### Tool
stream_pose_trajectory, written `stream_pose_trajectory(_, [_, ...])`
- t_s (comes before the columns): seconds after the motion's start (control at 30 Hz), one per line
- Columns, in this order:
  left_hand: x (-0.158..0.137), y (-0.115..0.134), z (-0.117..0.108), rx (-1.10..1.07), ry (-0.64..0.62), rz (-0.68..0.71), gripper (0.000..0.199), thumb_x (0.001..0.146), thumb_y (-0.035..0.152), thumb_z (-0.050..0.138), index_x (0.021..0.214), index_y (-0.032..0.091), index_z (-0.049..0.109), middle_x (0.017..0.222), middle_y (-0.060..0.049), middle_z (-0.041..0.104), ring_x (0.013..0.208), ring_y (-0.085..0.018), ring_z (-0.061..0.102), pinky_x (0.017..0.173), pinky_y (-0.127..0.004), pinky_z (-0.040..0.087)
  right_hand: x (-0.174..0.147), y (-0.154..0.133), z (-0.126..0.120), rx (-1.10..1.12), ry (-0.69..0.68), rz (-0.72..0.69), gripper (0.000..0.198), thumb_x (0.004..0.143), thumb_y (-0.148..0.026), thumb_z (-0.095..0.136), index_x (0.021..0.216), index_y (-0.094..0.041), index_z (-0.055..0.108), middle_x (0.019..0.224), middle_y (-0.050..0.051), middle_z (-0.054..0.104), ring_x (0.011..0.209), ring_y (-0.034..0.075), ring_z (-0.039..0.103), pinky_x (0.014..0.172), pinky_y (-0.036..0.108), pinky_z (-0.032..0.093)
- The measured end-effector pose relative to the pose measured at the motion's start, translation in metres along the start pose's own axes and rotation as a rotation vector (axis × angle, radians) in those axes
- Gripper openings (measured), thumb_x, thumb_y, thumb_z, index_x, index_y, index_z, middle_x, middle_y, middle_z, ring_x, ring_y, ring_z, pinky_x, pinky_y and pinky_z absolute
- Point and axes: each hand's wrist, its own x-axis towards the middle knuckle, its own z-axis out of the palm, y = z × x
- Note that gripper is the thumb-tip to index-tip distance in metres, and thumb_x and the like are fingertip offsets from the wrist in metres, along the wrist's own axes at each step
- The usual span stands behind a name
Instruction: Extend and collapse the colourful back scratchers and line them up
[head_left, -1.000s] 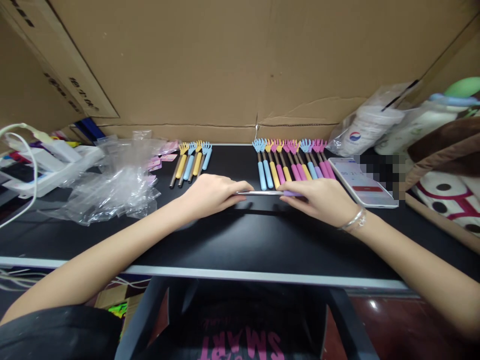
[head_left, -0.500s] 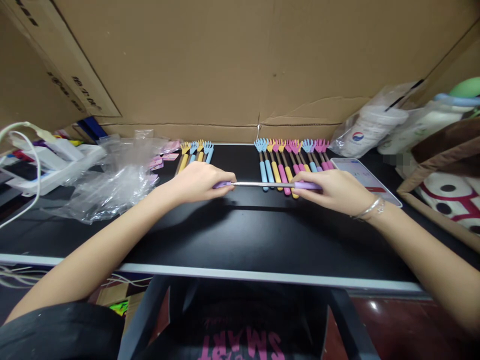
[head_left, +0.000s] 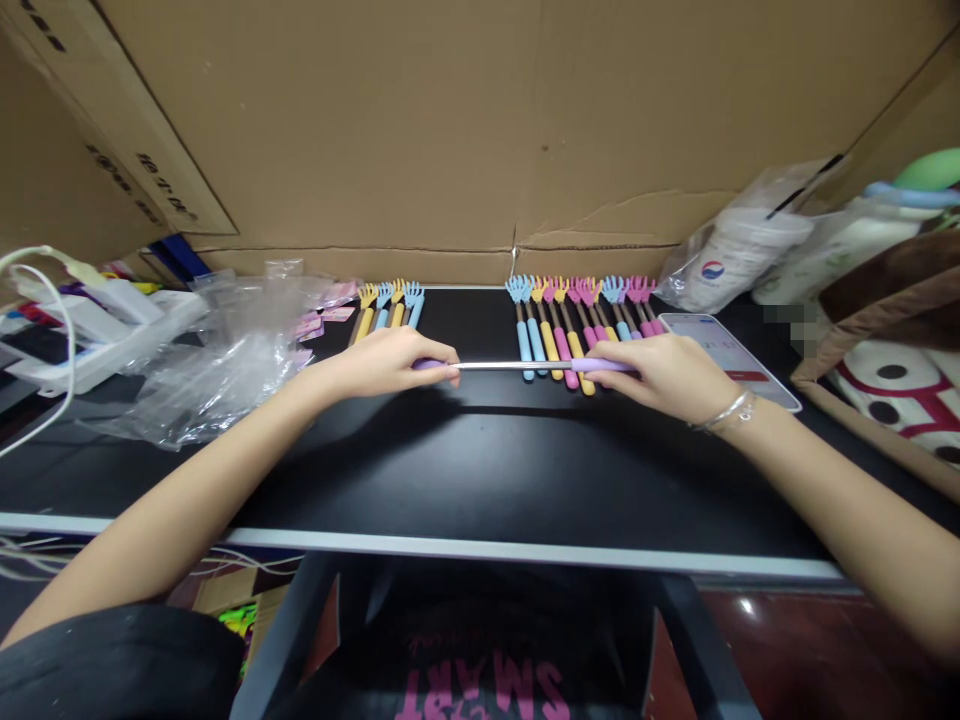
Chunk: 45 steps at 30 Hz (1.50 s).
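A purple back scratcher (head_left: 517, 366) with a metal telescopic rod is held level above the black table (head_left: 480, 470). My left hand (head_left: 390, 358) is closed around its purple left end, most of which the fingers hide. At the other end, my right hand (head_left: 656, 370) grips the purple handle. Behind the right hand lies a row of several back scratchers (head_left: 556, 345) in blue, yellow and pink, hand-shaped heads toward the wall. A smaller group of back scratchers (head_left: 390, 308), yellow and blue, lies behind my left hand.
Clear plastic bags (head_left: 217, 385) and pink cards (head_left: 311, 325) lie at left, beside a white power strip (head_left: 112, 340) with cables. On the right are a phone (head_left: 731, 355), a bagged cup (head_left: 750, 255) and a brown bag (head_left: 877, 300). A cardboard wall (head_left: 450, 130) stands behind.
My left hand has shifted slightly left, and a little more of the metal rod shows between the hands. Both hands keep their hold on the purple back scratcher.
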Motion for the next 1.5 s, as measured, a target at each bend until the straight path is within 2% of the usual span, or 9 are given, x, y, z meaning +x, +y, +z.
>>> stream_pose_trajectory(0.13, [0.001, -0.002, 0.0, -0.114, -0.059, 0.048, 0.036, 0.092, 0.038, 0.038, 0.089, 0.019, 0.068, 0.08, 0.001, 0.067, 0.062, -0.009, 0.052, 0.058, -0.018, 0.034, -0.001, -0.003, -0.001, -0.057, 0.078, -0.019, 0.05, 0.09, -0.059, 0.03, 0.087, -0.026, 0.068, 0.062, 0.0, 0.063, 0.051, 0.01, 0.051, 0.048, 0.024, 0.024])
stream_pose_trajectory(0.3, [0.001, -0.001, 0.001, -0.062, -0.009, 0.015, 0.035, 0.091, 0.039, 0.041, 0.09, 0.02, 0.07, 0.078, 0.002, 0.068, 0.058, -0.008, 0.051, 0.055, -0.018, 0.033, 0.0, -0.006, -0.002, -0.028, 0.075, -0.015, 0.048, 0.091, -0.057, 0.032, 0.082, -0.024, 0.067, 0.066, 0.0, 0.065, 0.056, 0.011, 0.056, 0.049, 0.024, 0.026])
stream_pose_trajectory(0.47, [0.001, 0.002, 0.006, 0.125, 0.152, -0.001, 0.031, 0.09, 0.039, 0.045, 0.093, 0.023, 0.072, 0.077, 0.002, 0.071, 0.058, -0.009, 0.057, 0.055, -0.019, 0.032, 0.001, -0.005, 0.0, 0.071, -0.009, -0.005, 0.042, 0.091, -0.053, 0.035, 0.089, -0.027, 0.068, 0.072, -0.002, 0.069, 0.058, 0.011, 0.059, 0.052, 0.023, 0.031])
stream_pose_trajectory(0.67, [0.0, 0.0, 0.013, 0.476, 0.407, 0.182, 0.031, 0.092, 0.037, 0.043, 0.093, 0.023, 0.071, 0.08, 0.001, 0.072, 0.071, -0.013, 0.065, 0.053, -0.022, 0.032, 0.003, -0.007, 0.004, 0.238, -0.157, 0.017, 0.039, 0.092, -0.047, 0.034, 0.094, -0.025, 0.066, 0.08, -0.001, 0.07, 0.068, 0.012, 0.063, 0.059, 0.023, 0.037])
stream_pose_trajectory(0.77, [-0.001, 0.002, 0.013, 0.6, 0.455, 0.235, 0.032, 0.093, 0.036, 0.041, 0.092, 0.023, 0.071, 0.073, 0.0, 0.07, 0.068, -0.012, 0.064, 0.05, -0.023, 0.03, 0.003, -0.008, 0.007, 0.287, -0.183, -0.01, 0.04, 0.093, -0.046, 0.031, 0.088, -0.022, 0.064, 0.08, 0.001, 0.069, 0.069, 0.013, 0.062, 0.06, 0.023, 0.038])
stream_pose_trajectory(0.87, [-0.001, 0.006, 0.014, 0.648, 0.472, 0.255, 0.032, 0.093, 0.035, 0.041, 0.091, 0.023, 0.07, 0.069, 0.0, 0.069, 0.065, -0.012, 0.063, 0.05, -0.023, 0.029, 0.002, -0.01, 0.009, 0.224, -0.17, 0.002, 0.043, 0.093, -0.048, 0.03, 0.088, -0.021, 0.063, 0.075, 0.003, 0.068, 0.065, 0.014, 0.061, 0.056, 0.024, 0.036])
stream_pose_trajectory(1.1, [0.003, 0.009, 0.026, 0.474, 0.42, 0.182, 0.035, 0.094, 0.038, 0.038, 0.091, 0.021, 0.069, 0.076, 0.0, 0.071, 0.07, -0.012, 0.065, 0.055, -0.021, 0.035, -0.002, -0.01, 0.006, -0.014, 0.004, -0.013, 0.046, 0.092, -0.053, 0.032, 0.089, -0.022, 0.065, 0.063, 0.001, 0.064, 0.055, 0.013, 0.055, 0.051, 0.024, 0.027])
stream_pose_trajectory(1.3, [0.006, 0.014, 0.029, 0.201, 0.305, 0.08, 0.03, 0.093, 0.039, 0.044, 0.091, 0.023, 0.069, 0.081, 0.002, 0.071, 0.067, -0.012, 0.063, 0.057, -0.02, 0.035, -0.002, -0.011, 0.002, -0.046, 0.075, -0.03, 0.047, 0.091, -0.055, 0.033, 0.083, -0.022, 0.065, 0.071, 0.002, 0.067, 0.064, 0.012, 0.059, 0.052, 0.024, 0.027])
stream_pose_trajectory(1.5, [0.006, 0.018, 0.025, 0.024, 0.15, 0.026, 0.033, 0.093, 0.04, 0.043, 0.091, 0.023, 0.071, 0.067, 0.002, 0.066, 0.056, -0.01, 0.055, 0.056, -0.019, 0.034, -0.002, -0.014, 0.001, -0.071, 0.125, -0.05, 0.045, 0.091, -0.053, 0.036, 0.082, -0.022, 0.066, 0.075, 0.002, 0.067, 0.068, 0.012, 0.059, 0.053, 0.025, 0.028])
